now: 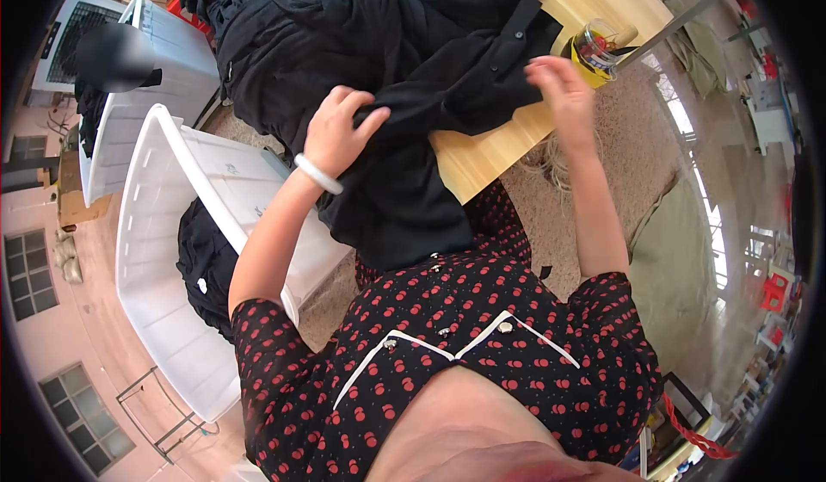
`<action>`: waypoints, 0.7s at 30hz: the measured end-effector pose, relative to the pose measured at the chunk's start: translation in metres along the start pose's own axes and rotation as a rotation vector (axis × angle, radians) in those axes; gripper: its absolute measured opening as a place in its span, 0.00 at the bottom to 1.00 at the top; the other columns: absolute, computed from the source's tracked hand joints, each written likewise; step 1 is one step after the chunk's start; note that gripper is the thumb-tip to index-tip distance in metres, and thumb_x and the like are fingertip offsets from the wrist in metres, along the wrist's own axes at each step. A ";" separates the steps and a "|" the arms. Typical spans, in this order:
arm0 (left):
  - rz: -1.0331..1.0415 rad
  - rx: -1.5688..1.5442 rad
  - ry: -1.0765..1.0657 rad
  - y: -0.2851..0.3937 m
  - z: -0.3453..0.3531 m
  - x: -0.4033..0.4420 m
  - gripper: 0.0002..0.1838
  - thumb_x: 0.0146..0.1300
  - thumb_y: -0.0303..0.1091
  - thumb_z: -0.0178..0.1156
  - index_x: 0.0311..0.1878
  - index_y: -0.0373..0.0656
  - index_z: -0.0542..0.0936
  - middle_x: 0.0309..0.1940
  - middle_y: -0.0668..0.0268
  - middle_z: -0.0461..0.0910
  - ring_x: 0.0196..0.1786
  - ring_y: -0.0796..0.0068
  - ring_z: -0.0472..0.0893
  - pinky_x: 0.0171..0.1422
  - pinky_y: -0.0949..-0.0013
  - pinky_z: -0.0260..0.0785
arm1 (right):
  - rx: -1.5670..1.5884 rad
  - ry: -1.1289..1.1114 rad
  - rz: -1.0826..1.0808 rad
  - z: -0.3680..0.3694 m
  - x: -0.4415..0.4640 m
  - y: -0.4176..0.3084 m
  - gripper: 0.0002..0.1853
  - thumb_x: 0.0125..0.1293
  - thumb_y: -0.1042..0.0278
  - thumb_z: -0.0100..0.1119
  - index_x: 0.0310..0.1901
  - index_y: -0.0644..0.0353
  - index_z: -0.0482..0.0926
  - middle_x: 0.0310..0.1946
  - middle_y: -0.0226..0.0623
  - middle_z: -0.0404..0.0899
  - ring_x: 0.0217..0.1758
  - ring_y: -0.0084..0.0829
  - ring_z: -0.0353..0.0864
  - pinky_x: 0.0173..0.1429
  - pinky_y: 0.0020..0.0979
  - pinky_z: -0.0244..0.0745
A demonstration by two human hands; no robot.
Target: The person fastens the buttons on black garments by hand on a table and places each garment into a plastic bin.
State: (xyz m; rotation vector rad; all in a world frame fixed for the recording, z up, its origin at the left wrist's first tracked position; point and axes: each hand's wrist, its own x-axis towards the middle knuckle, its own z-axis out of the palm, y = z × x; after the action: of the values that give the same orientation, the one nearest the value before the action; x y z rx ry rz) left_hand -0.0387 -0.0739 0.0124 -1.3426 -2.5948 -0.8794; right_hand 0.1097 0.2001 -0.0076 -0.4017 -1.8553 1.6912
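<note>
A black buttoned garment [490, 73] lies spread at the front of a large heap of black cloth, and part of it hangs down over my lap. My left hand [340, 129], with a white bangle on the wrist, rests over the garment's left part; its thumb stands apart from its bent fingers. At the garment's right edge my right hand [566, 95] is raised, slightly blurred, its fingers drawn together. Whatever may be between those fingertips is too small to make out. Beside it stands a clear jar [595, 43] with a yellow band and small things inside.
Under the cloth is a pale wooden board [469, 159]. On the left stand a white plastic bin [155, 310] with black cloth [206, 258] inside and another white bin [172, 60] behind it. A greenish cloth [675, 241] lies on the floor to the right.
</note>
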 end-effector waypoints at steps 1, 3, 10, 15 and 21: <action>0.018 -0.063 0.002 0.007 0.007 0.010 0.10 0.54 0.34 0.63 0.35 0.38 0.79 0.33 0.59 0.77 0.37 0.60 0.78 0.42 0.66 0.70 | -0.143 -0.162 0.013 0.011 -0.004 0.000 0.11 0.62 0.65 0.58 0.41 0.63 0.77 0.36 0.35 0.79 0.42 0.27 0.78 0.46 0.27 0.72; 0.071 -0.136 0.012 0.019 0.028 0.029 0.07 0.54 0.32 0.62 0.32 0.38 0.80 0.29 0.59 0.77 0.33 0.61 0.79 0.39 0.66 0.70 | -0.452 -0.381 -0.123 0.035 -0.013 0.014 0.14 0.57 0.61 0.62 0.40 0.62 0.78 0.35 0.40 0.80 0.41 0.32 0.78 0.47 0.30 0.72; 0.052 0.052 -0.181 0.035 0.095 0.058 0.15 0.50 0.44 0.63 0.32 0.42 0.76 0.31 0.57 0.76 0.39 0.56 0.77 0.43 0.58 0.70 | -0.625 -0.306 -0.354 0.069 -0.032 0.072 0.07 0.52 0.66 0.60 0.28 0.59 0.75 0.24 0.42 0.75 0.32 0.44 0.75 0.36 0.43 0.69; 0.000 0.097 -0.183 0.031 0.107 0.065 0.18 0.46 0.43 0.66 0.33 0.43 0.73 0.33 0.56 0.75 0.38 0.55 0.77 0.43 0.57 0.71 | -0.522 -0.263 -0.334 0.063 -0.031 0.040 0.04 0.56 0.70 0.56 0.29 0.60 0.74 0.25 0.44 0.76 0.30 0.46 0.76 0.34 0.42 0.70; 0.235 0.111 -0.209 0.031 0.101 0.068 0.11 0.45 0.37 0.64 0.30 0.43 0.77 0.31 0.58 0.74 0.40 0.57 0.75 0.42 0.58 0.69 | -0.374 -0.454 0.013 0.055 -0.033 0.029 0.09 0.58 0.68 0.56 0.38 0.63 0.77 0.30 0.48 0.79 0.34 0.43 0.81 0.38 0.35 0.73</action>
State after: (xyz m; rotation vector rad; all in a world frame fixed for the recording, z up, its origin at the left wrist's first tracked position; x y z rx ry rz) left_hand -0.0381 0.0424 -0.0352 -1.7454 -2.5124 -0.5794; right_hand 0.0974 0.1410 -0.0436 -0.1809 -2.5189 1.5291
